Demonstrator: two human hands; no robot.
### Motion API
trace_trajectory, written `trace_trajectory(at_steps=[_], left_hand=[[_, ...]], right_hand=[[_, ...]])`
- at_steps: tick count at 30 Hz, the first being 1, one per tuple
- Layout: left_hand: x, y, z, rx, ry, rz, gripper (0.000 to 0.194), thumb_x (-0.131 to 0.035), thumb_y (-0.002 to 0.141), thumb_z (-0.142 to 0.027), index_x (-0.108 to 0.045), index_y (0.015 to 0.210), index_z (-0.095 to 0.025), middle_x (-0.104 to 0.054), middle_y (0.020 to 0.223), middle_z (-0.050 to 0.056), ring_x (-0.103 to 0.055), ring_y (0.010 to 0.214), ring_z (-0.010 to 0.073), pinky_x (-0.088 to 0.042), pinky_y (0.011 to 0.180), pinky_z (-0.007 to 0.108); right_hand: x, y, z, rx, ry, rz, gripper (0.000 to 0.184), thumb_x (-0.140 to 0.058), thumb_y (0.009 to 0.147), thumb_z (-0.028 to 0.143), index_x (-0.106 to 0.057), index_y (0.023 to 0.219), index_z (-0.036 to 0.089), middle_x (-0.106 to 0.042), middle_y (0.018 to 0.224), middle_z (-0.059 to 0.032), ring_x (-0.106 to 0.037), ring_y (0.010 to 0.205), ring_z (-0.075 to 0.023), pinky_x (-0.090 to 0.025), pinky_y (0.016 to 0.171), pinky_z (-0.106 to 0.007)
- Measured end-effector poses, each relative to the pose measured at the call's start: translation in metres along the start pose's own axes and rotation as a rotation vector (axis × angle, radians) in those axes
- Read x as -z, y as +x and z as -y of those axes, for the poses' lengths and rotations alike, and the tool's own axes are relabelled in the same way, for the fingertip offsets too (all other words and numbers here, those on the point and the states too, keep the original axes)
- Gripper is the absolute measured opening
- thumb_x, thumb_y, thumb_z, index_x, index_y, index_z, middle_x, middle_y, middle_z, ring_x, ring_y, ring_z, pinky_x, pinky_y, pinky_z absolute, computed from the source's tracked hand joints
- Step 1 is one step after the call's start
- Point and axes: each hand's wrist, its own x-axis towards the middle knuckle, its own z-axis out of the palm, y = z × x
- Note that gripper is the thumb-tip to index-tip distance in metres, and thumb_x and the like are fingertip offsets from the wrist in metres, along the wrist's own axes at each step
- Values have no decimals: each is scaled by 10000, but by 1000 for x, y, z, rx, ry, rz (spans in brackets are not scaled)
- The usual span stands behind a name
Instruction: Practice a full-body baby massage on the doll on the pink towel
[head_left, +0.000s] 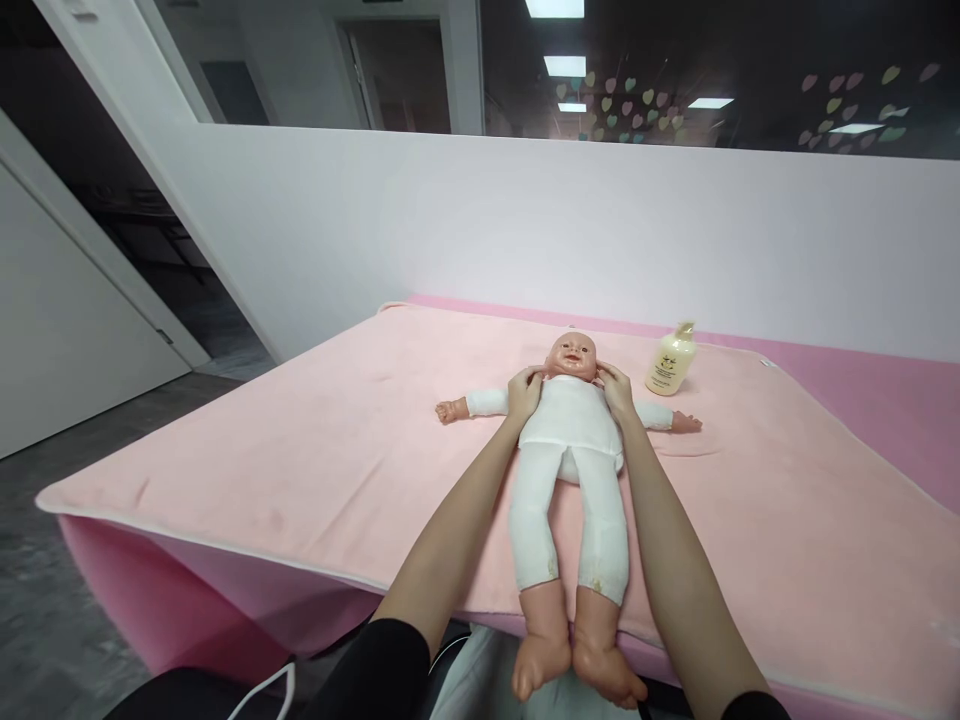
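A baby doll (571,415) in a white cloth body lies on its back, its head away from me and its feet at the near edge. My left hand (525,392) is at the left side of its neck, fingers bent and closed against the jaw and ear area. On the opposite side, my right hand (616,390) has its fingers closed by the ear and neck. The exact fingertip contact is too small to make out. Both wrists rest near the doll's shoulders, with its arms spread outward beyond them.
A pale yellow pump bottle (670,362) stands to the right of the doll's head. Under everything lies a pink blanket (300,430) over a table. Behind it rises a white wall (600,230) with windows above. A white cable (262,690) shows at the lower left.
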Motion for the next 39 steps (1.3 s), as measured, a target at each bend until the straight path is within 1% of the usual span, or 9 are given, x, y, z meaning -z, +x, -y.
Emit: trace_trajectory(at_steps=[3, 7, 12, 15, 17, 20, 24, 29, 39], left_hand=[[8, -10, -1, -42, 107, 24, 253, -451, 784, -110, -679, 877, -164, -693, 956, 44, -618, 905, 150, -466, 870, 290], [19, -23, -7, -44, 163, 0, 252, -446, 775, -96, -677, 849, -164, -690, 945, 42, -612, 914, 152, -460, 881, 297], [33, -44, -17, -13, 152, -18, 239, -448, 758, -90, -674, 791, -158, -689, 894, 45, -610, 882, 160, -461, 870, 312], [38, -53, -21, 10, 153, -12, 234, -451, 750, -93, -674, 786, -155, -690, 892, 49, -610, 881, 168, -458, 867, 324], [39, -56, -23, 13, 160, -17, 236, -452, 741, -92, -674, 782, -161, -689, 890, 46, -610, 882, 172, -457, 868, 331], [39, -57, -25, 11, 163, -26, 243, -443, 737, -95, -672, 774, -168, -688, 882, 43, -611, 876, 174, -458, 863, 335], [39, -56, -27, 17, 167, -11, 241, -439, 743, -116, -672, 774, -171, -687, 895, 45, -610, 892, 179, -454, 870, 337], [40, -54, -26, 23, 188, 20, 240, -439, 740, -131, -673, 771, -178, -686, 902, 44, -607, 901, 186, -448, 882, 353], [41, -53, -22, -8, 217, 39, 251, -429, 723, -114, -666, 775, -181, -682, 894, 40, -605, 892, 184, -451, 873, 355]], right_hand=[[-2, -6, -2, 109, -135, -47, 331, -467, 712, 218, -629, 986, 126, -648, 1032, -88, -603, 871, -174, -481, 831, -356], [4, -23, 0, 289, -431, -97, 310, -415, 733, 212, -641, 934, 145, -664, 957, -91, -594, 903, -198, -448, 872, -371], [33, -53, -3, 483, -752, -93, 353, -345, 743, 158, -621, 963, 142, -641, 1010, -117, -566, 980, -221, -418, 915, -399], [52, -72, -4, 592, -819, -27, 364, -349, 715, 129, -611, 968, 136, -611, 1089, -126, -527, 1060, -226, -385, 965, -422], [61, -84, -2, 626, -831, 6, 339, -352, 725, 138, -615, 940, 139, -603, 1100, -131, -517, 1070, -231, -381, 969, -431], [64, -97, 5, 582, -812, 22, 291, -349, 757, 167, -620, 862, 154, -631, 1002, -116, -554, 980, -224, -421, 908, -407], [61, -102, 13, 468, -767, 84, 272, -343, 775, 192, -608, 834, 175, -648, 896, -74, -583, 845, -202, -452, 809, -367], [60, -100, 16, 419, -751, 115, 266, -335, 765, 191, -590, 838, 174, -638, 897, -71, -573, 854, -203, -439, 792, -354], [60, -101, 16, 410, -751, 124, 251, -335, 765, 191, -580, 820, 186, -635, 867, -53, -571, 817, -194, -431, 747, -328]])
